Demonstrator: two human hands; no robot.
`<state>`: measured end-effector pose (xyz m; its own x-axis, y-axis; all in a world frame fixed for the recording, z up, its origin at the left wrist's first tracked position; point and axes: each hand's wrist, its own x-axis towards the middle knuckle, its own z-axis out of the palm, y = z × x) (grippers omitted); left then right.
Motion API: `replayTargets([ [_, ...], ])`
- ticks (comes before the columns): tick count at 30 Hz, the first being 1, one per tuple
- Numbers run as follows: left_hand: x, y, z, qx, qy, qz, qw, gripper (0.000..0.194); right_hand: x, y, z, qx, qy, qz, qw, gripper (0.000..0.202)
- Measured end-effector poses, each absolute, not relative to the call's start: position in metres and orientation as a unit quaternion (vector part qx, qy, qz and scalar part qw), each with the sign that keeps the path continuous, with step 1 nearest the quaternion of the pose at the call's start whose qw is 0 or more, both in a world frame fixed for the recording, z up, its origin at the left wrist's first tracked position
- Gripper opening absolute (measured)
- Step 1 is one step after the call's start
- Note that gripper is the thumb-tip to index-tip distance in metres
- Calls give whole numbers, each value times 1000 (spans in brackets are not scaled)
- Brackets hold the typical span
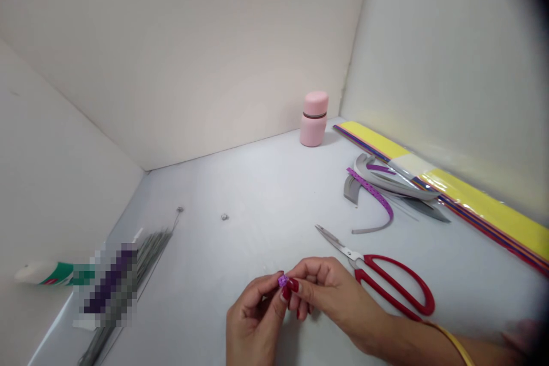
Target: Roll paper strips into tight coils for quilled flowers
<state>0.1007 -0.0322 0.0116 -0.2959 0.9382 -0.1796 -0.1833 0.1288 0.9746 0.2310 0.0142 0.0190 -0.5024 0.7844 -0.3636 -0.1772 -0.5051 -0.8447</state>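
Note:
A small folded purple paper piece (282,280) with a dotted pattern sits between the fingertips of both hands. My left hand (257,314) pinches it from the left, thumb and index finger closed on it. From the right, the thumb and fingertips of my right hand (328,291) press on the same piece. Beside my right hand lie red-handled scissors (377,274), blades parted slightly and pointing up to the left. Farther back, a purple dotted paper strip (373,191) curls on the table near grey strips (380,183).
A pink flask (314,120) stands by the back wall. Along the right wall lies a plastic pack of coloured paper strips (463,183). A bundle of thin wires (150,251) and a green-and-white tube (55,273) are at left. A tiny silvery piece (224,217) rests mid-table.

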Motion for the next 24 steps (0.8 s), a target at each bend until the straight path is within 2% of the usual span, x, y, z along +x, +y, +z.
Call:
replayTargets([
  [4, 101, -31, 16, 323, 584, 558, 494, 14, 232, 14, 17, -398, -391, 772, 304, 28],
  [9, 103, -28, 15, 257, 549, 562, 563, 16, 230, 16, 19, -385, -376, 786, 305, 28],
  [11, 103, -28, 14, 249, 558, 561, 559, 18, 230, 16, 20, -391, -375, 784, 304, 28],
  [19, 102, -32, 12, 337, 639, 535, 437, 16, 230, 13, 16, -413, -388, 769, 296, 31],
  [24, 98, -39, 0, 489, 644, 518, 278, 13, 231, 13, 16, -389, -399, 774, 302, 30],
])
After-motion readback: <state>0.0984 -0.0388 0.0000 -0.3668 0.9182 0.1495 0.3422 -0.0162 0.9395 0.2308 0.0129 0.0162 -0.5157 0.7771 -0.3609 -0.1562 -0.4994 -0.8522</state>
